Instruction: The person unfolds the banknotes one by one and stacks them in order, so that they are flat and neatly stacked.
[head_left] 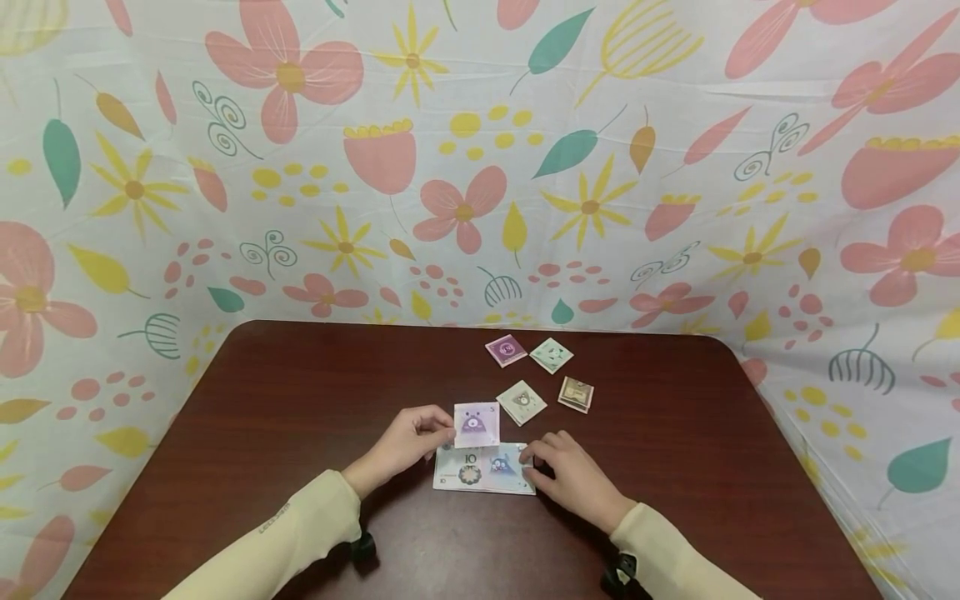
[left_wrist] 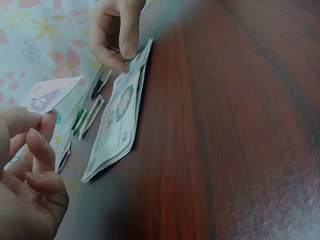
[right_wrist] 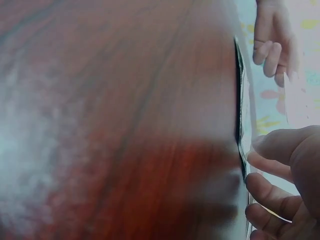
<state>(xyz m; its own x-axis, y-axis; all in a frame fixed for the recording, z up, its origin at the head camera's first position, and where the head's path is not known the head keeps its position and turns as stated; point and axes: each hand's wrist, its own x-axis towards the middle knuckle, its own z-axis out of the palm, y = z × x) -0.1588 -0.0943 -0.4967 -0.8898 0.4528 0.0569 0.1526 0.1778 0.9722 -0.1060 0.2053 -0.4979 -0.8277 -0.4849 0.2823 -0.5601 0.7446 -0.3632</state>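
A small purple play banknote [head_left: 476,425], folded, is pinched at its left edge between the thumb and fingers of my left hand [head_left: 408,437]. It is raised above a pale blue stack of play banknotes [head_left: 487,479] marked 10, covering part of the stack's back edge in the head view. My right hand [head_left: 573,479] holds the stack's right end by the thumb and fingertips. Seen from the left wrist, the stack [left_wrist: 112,120] has several layers with slightly parted edges, and the purple note [left_wrist: 50,97] is tilted.
Beyond the hands lie several folded notes: a dark purple one [head_left: 506,351], a green one [head_left: 551,355], a pale green one [head_left: 522,402] and a brown one [head_left: 576,394]. The dark wooden table [head_left: 300,383] meets a flowered cloth [head_left: 465,208] at the back.
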